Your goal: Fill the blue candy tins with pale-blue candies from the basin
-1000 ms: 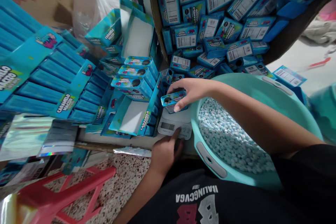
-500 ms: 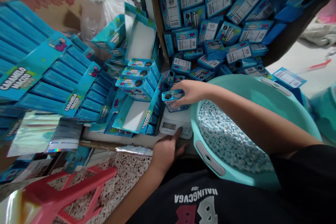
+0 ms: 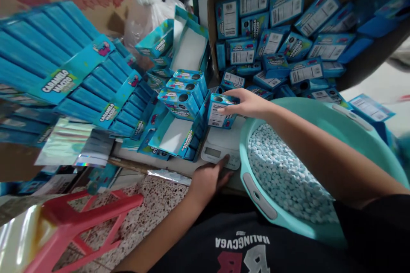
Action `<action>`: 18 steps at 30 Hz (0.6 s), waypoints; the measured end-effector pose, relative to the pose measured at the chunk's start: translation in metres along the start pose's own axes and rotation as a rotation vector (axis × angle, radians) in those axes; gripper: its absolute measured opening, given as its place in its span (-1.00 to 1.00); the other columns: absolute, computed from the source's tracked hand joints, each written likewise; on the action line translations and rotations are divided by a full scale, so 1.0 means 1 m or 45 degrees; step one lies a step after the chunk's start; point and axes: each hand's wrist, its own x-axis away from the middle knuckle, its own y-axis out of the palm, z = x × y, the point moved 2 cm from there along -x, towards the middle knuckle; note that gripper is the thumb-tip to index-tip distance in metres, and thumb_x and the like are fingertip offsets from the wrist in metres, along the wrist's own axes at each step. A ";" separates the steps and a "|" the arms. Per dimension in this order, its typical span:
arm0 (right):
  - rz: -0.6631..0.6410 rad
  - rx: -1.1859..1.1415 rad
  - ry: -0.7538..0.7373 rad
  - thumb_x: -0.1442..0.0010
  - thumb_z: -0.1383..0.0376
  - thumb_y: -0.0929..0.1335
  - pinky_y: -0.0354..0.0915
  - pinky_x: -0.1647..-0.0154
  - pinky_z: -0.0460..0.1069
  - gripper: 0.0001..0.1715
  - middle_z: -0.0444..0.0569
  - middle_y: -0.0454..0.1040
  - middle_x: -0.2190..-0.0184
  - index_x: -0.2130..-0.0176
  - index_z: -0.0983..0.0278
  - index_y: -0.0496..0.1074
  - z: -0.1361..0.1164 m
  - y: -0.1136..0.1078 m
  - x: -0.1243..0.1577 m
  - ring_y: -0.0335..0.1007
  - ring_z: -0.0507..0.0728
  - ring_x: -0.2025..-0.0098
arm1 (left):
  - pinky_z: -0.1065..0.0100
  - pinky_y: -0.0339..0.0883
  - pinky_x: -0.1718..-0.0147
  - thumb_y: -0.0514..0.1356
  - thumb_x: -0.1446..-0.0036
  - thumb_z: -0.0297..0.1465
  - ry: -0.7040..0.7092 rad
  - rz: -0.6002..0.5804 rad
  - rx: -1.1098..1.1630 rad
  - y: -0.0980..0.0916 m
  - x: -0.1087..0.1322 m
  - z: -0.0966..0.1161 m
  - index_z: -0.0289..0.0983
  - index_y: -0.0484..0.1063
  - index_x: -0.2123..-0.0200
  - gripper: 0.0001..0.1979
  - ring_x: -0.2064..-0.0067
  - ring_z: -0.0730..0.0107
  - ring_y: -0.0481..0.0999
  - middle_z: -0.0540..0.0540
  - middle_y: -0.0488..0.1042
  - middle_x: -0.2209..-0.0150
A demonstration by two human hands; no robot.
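Observation:
My right hand (image 3: 248, 102) grips a small blue candy box (image 3: 221, 115) between thumb and fingers, upright at the back of a white kitchen scale (image 3: 214, 145). Whether the box rests on the scale or hovers just over it, I cannot tell. My left hand (image 3: 208, 179) is at the scale's front edge, its index finger stretched out onto the buttons. It holds nothing, and its other fingers are partly hidden. To the left, an open display tray (image 3: 169, 140) has three similar boxes (image 3: 182, 96) at its back end. A turquoise tub (image 3: 246, 158) of pale blue candies (image 3: 282, 170) stands on the right.
A large cardboard box (image 3: 213, 21) full of blue candy boxes lies behind the tub. Filled display trays (image 3: 77, 76) are stacked at the left, with unfilled trays (image 3: 188, 47) at the back. A red plastic stool (image 3: 92, 217) stands on the speckled floor.
The candy box in my right hand has turned more upright, showing its white label. My left finger stays on the scale's buttons. The display showed digits before and now looks blank. The view has shifted.

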 end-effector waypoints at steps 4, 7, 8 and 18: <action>-0.029 -0.027 0.000 -0.05 -0.03 0.42 0.26 0.23 0.02 -0.47 0.02 0.52 0.24 0.15 0.32 0.51 0.001 -0.002 0.000 0.41 0.21 0.22 | 0.31 0.43 0.42 -0.06 -0.33 -0.06 0.079 0.183 0.085 0.002 0.003 -0.004 -0.20 0.36 -0.19 -0.47 0.38 0.22 0.59 -0.12 0.60 0.39; -0.020 0.077 0.037 -0.01 -0.02 0.45 0.28 0.10 0.05 -0.40 0.08 0.51 0.11 0.08 0.33 0.50 0.003 -0.001 0.000 0.41 0.27 0.09 | 0.32 0.44 0.39 -0.09 -0.37 -0.15 0.200 0.447 0.169 0.004 0.009 -0.006 -0.27 0.41 -0.11 -0.53 0.37 0.27 0.59 -0.11 0.60 0.37; -0.017 0.108 0.045 0.01 -0.01 0.46 0.27 0.05 0.06 -0.37 0.09 0.49 0.05 0.05 0.34 0.49 0.003 0.000 0.000 0.39 0.29 0.03 | 0.32 0.44 0.38 -0.07 -0.37 -0.19 0.223 0.532 0.186 0.004 0.011 -0.006 -0.29 0.43 -0.09 -0.56 0.37 0.29 0.59 -0.11 0.61 0.35; -0.158 0.128 -0.079 -0.07 0.07 0.41 0.21 0.23 -0.01 -0.61 -0.01 0.49 0.23 0.21 0.32 0.48 -0.002 0.001 0.000 0.37 0.18 0.22 | 0.32 0.45 0.30 0.03 -0.32 -0.28 0.207 0.537 0.165 0.007 0.012 -0.005 -0.34 0.30 -0.20 -0.56 0.31 0.29 0.58 -0.16 0.60 0.25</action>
